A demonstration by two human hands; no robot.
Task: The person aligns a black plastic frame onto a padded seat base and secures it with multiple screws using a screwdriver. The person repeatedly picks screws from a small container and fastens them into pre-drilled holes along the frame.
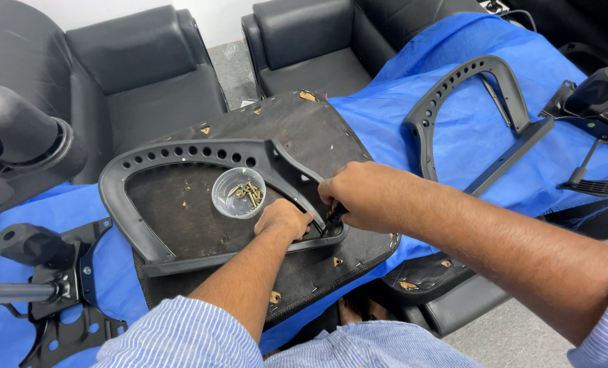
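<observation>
While the black metal tilt mechanism with its knobbed lever [41, 272] lies idle at the far left on the blue plastic sheet [454, 116], the work sits at the middle: an upturned dark fabric-backed chair seat base [304, 129] with a black perforated plastic armrest frame [181, 153] laid on it. Inside that frame's loop stands a small clear plastic cup of brass-coloured screws [239, 193], just beside the hands.

The left hand [283, 219] is curled, its fingers pressed down on the frame's lower bar near the corner bracket, steadying it. Just right of it, the right hand [362, 197] is closed in a pinch around a small dark tool or fastener [334, 217] at that same bracket; what exactly it grips is too hidden to tell.

To do this well, I judge the frame must stay flat and square over its mounting holes, so the steadying pressure should not ease, and the fastener should go in straight, not at a slant.

Further right a second black perforated armrest frame [467, 116] rests on the sheet, and beyond it another black mechanism with a lever [593, 136]. Black leather armchairs [147, 68] stand behind. No packages, labels or signs show anywhere.
</observation>
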